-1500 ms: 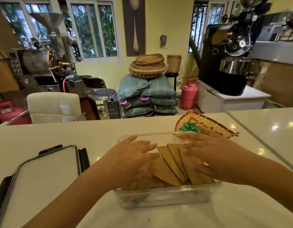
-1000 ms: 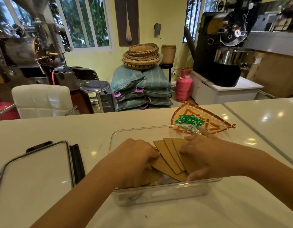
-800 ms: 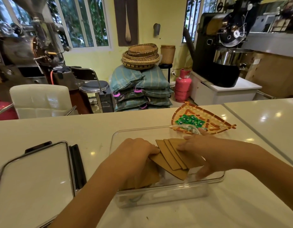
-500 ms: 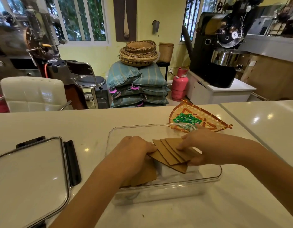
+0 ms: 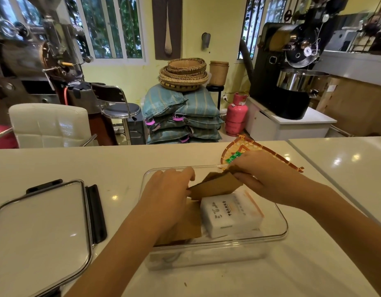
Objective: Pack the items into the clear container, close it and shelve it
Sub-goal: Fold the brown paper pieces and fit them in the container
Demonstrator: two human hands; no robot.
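A clear rectangular container (image 5: 279, 231) stands on the white counter in front of me. Inside it lies a white packet with dark lettering (image 5: 230, 213). Brown paper packets (image 5: 215, 187) are lifted on edge above the white packet, pinched between both hands. My left hand (image 5: 166, 196) grips their left end and rests on more brown packets (image 5: 185, 228) lying in the container's left half. My right hand (image 5: 258, 174) holds their right end over the container's far rim. The container's lid (image 5: 39, 228), clear with black clasps, lies flat to the left.
A woven fan-shaped tray (image 5: 260, 148) with a green item (image 5: 233, 157) sits just behind my right hand. A second white counter (image 5: 346, 159) adjoins on the right. Beyond the counter are a white chair (image 5: 48, 125), stacked sacks (image 5: 183, 116) and roasting machines.
The fanned brown packets, earlier lying flat under both hands, are now gathered and raised on edge. This uncovers the white packet beneath. My right hand has moved up and toward the far rim.
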